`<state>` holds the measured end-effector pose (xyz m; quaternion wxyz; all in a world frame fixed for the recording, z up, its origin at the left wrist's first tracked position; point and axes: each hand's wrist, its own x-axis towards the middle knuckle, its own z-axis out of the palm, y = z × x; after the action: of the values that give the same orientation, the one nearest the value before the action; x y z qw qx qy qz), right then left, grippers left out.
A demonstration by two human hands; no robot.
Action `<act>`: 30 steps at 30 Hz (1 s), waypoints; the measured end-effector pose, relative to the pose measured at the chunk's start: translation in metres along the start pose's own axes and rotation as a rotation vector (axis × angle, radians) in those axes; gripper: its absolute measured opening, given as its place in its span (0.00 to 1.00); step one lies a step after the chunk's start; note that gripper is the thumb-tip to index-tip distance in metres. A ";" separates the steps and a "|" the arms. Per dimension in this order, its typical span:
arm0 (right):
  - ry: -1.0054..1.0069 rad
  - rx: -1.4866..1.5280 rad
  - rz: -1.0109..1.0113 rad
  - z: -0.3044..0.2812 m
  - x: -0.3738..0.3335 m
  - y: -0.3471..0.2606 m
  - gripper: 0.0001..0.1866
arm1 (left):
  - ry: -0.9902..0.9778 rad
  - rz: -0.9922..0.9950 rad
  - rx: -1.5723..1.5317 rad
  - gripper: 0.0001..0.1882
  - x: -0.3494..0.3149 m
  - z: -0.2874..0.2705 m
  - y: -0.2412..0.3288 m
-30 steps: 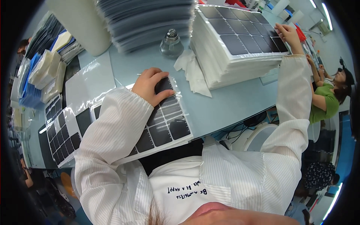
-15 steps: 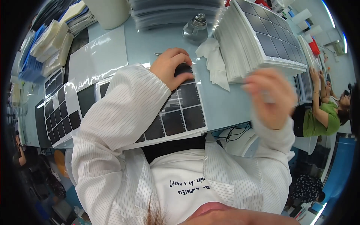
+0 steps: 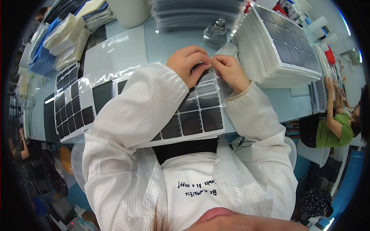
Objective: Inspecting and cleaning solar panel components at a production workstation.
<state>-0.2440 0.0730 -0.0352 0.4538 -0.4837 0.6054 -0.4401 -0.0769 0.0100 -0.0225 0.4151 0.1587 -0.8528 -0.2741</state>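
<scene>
A white sheet with rows of dark square panels (image 3: 190,123) lies in front of me, with glossy clear film (image 3: 211,82) wrinkled over its far right part. My left hand (image 3: 189,65) rests at the sheet's far edge, thumb and fingertips pinched together around the film's corner. Meeting it there, my right hand (image 3: 230,72) has thumb and forefinger closed on the same corner. The fingertips of both hands touch or nearly touch. What lies exactly between them is too small to make out fully. My left sleeve hides the sheet's left part.
A tall stack of similar panel sheets (image 3: 269,57) stands right, beside crumpled white tissue (image 3: 229,50) and a clear glass bottle with a metal top (image 3: 215,34). Another panel sheet (image 3: 73,115) lies left, near pale packs (image 3: 67,40). A white bin (image 3: 129,11) stands behind; a co-worker in green (image 3: 335,129) sits right.
My right hand has come left from beside the tall stack to the sheet's far corner, and its fingers have closed. My left hand has gone from spread on the sheet to a pinch.
</scene>
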 end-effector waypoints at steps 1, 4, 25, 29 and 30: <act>-0.012 0.090 -0.031 0.002 0.002 0.003 0.16 | -0.025 0.075 0.011 0.06 -0.001 -0.002 0.000; -0.038 0.205 0.004 0.004 0.006 0.015 0.14 | -0.116 0.189 0.103 0.06 -0.016 -0.022 0.011; -0.031 0.091 0.000 -0.008 0.004 0.025 0.13 | 1.227 -0.977 -0.158 0.17 -0.629 -0.471 0.142; -0.008 0.093 0.010 -0.009 0.002 0.027 0.13 | 1.441 -1.553 0.352 0.21 -0.673 -0.427 0.117; 0.013 0.075 0.003 -0.008 -0.001 0.023 0.12 | 1.416 -1.514 0.495 0.22 -0.673 -0.385 0.088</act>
<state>-0.2557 0.0778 -0.0564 0.4686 -0.4624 0.5921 -0.4649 0.6327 0.2864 -0.1934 0.4938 0.8509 -0.1284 -0.1250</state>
